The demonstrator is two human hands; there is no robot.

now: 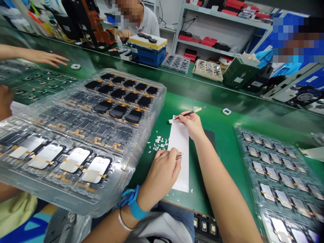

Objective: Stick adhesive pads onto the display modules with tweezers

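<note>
My left hand (163, 172), with a blue band and a bangle at the wrist, is closed round a small dark-tipped tool (178, 156) over the lower half of a white paper strip (182, 173). Near the strip's top, my right hand (192, 124) grips a slim black pen-like tool (188, 113) with a pale end. A small white piece (171, 121) lies by its fingertips at the paper's upper left corner. Small white scraps (159, 143) are scattered on the green mat left of the paper. What the left fingers pinch at the tip is too small to tell.
Stacked clear trays (149, 135) with black screens stand at the left. Another tray (255, 179) of screens lies right. A small white-framed part (226, 111) sits beyond. Another person's hand (48, 58) reaches in at upper left; a person sits behind a blue box (149, 55).
</note>
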